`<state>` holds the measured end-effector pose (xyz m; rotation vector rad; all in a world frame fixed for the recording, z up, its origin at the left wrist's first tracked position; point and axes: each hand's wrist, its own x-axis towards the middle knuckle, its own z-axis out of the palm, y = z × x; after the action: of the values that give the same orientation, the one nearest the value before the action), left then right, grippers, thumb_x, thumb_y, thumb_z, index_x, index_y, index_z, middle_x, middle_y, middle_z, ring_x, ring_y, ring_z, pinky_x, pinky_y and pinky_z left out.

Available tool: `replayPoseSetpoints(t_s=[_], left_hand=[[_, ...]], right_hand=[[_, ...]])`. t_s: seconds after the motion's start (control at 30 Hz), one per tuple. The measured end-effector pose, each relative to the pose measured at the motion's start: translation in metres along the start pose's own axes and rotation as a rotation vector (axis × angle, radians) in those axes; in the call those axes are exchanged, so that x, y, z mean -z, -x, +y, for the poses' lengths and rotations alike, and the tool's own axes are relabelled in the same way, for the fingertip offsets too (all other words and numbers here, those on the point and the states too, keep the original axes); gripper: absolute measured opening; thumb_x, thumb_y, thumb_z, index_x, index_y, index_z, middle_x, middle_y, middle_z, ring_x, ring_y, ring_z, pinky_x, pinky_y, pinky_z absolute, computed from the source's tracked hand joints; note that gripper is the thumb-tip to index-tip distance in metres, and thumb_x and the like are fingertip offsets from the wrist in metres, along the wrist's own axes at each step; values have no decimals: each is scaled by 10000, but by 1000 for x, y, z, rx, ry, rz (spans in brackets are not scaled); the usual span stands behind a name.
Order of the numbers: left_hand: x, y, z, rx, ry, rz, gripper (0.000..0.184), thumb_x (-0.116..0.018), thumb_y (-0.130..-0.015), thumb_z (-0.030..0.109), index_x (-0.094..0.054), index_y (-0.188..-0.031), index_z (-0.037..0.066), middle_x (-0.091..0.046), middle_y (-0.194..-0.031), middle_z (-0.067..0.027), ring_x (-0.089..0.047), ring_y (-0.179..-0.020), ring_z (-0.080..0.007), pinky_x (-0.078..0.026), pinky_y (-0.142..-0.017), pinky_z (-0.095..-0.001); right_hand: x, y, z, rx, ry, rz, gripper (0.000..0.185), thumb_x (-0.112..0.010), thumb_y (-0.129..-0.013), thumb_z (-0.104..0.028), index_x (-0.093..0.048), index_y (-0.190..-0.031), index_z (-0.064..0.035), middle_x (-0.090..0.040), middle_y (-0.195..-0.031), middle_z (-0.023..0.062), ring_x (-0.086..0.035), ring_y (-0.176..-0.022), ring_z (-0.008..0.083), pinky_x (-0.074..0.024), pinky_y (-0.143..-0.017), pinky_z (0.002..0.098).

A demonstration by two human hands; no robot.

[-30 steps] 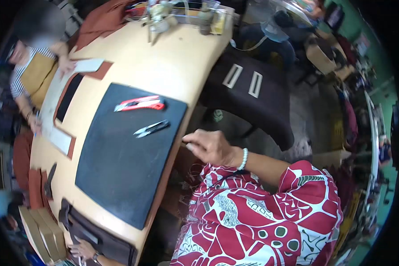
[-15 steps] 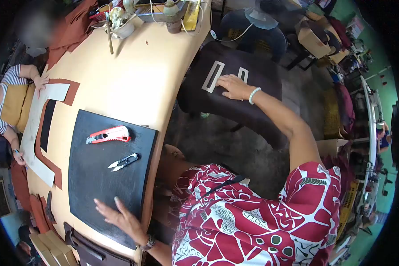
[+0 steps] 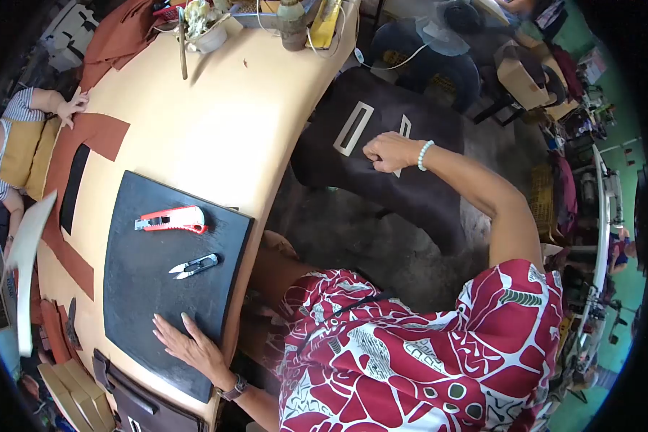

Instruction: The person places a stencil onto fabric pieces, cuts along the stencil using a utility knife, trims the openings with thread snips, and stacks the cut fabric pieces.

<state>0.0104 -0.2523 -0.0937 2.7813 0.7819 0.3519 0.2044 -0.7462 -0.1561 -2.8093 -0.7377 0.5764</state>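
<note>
My left hand (image 3: 191, 349) lies with spread fingers on the lower part of a black cutting mat (image 3: 158, 288), holding nothing. On the mat are a red utility knife (image 3: 171, 219) and small thread snips (image 3: 194, 266). My right hand (image 3: 396, 153), with a bead bracelet, is over the dark covered surface (image 3: 432, 187), its fingers closed on a pale rectangular frame (image 3: 405, 127) that stands tilted. A second pale frame (image 3: 353, 128) lies flat to the left of that hand.
Across the table (image 3: 194, 122), a co-worker (image 3: 25, 155) holds up a pale template (image 3: 27, 266) beside rust-coloured material (image 3: 104, 133). A bowl (image 3: 207, 36) and bottle (image 3: 292, 25) stand at the far end. A dark bag (image 3: 140, 403) lies at the near end.
My right hand has moved from the table edge to the pale frames and closed on one, which has tilted. My left hand has come onto the mat. The co-worker has lifted the template off the rust-coloured material.
</note>
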Motion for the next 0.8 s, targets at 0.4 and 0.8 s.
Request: replayPoseSetpoints(t_s=[0.4,0.8], left_hand=[[-10,-2,-3,-25,33,0,573,-350,-964,466,-304,-1432,139,-303,-1477,-78,-214,-1381,-308,-121,-1078,-583],[-7,27,85,-473,551,209,459,-549,-890,169,-455,-1309,5,-451,-1339,-201,-357,-1289,-385,-252,-1066,-478]], right_hand=[[68,123,-2,-482,-126,379,137,-575,-802,-162,-608,-840,-35,-630,-725,148,-622,-692,302,-459,-622,387],[52,79,-6,-101,281,661,119,-542,-884,-222,-528,-901,-105,-602,-629,138,-619,-633,340,-479,-549,435]])
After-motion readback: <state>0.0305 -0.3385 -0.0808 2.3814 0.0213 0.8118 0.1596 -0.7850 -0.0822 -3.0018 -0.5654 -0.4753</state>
